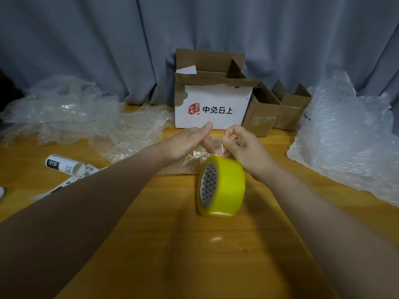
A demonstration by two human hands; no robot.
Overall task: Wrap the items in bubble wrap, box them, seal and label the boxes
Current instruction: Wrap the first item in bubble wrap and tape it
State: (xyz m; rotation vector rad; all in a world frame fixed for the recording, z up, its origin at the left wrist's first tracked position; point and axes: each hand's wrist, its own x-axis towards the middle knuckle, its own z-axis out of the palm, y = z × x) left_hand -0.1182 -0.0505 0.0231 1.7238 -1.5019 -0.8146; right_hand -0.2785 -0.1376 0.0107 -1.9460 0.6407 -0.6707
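The roll of yellow tape (221,186) is standing on its edge in the middle of the frame, on the wooden table (194,251), probably so that it can turn freely while tape is being drawn off its top. Just above it, the left hand (190,141) and the right hand (244,145) are holding a clear strip of tape (217,147) taut between them. The right hand is pinching it with curled fingers near the roll, and the left appears to be pinching the free end under its thumb (the film is nearly invisible, so the exact contact is hard to tell).

A small bundle in bubble wrap (193,157) is lying right behind the roll, beneath the hands, likely waiting to be taped closed.

Behind it, at centre, a white box (212,108) is sitting with its flaps open, presumably ready for filling; it is showing a red seal and the characters 中免日上. Two small brown boxes (278,111) are standing open to its right. Loose bubble wrap is lying heaped at the left (64,108) and right (345,137). At lower left, a white tube (64,165) is showing "010" and a QR code.
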